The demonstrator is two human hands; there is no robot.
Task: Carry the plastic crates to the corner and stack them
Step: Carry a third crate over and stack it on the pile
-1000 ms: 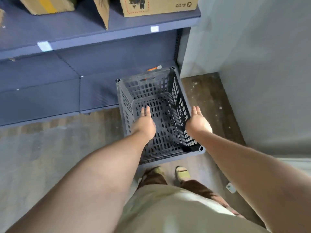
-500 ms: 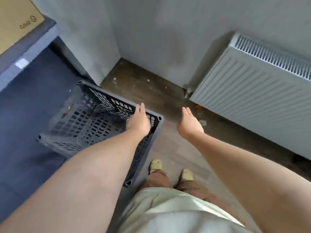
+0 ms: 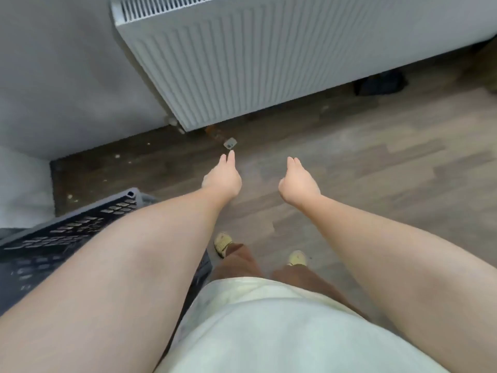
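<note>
Both hands reach forward empty at mid-frame, the left hand (image 3: 222, 179) and right hand (image 3: 298, 183) with fingers straight and together. The dark crate (image 3: 67, 232) sits on the floor (image 3: 376, 184) at lower left, near the radiator (image 3: 269, 63).

Head view, downward, near floor (image 3: 376, 184)

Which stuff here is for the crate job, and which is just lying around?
For the job: dark plastic crate, left hand, right hand, both empty.

Just lying around: white radiator, small grey scrap on the floor, dark object under the radiator.
</note>
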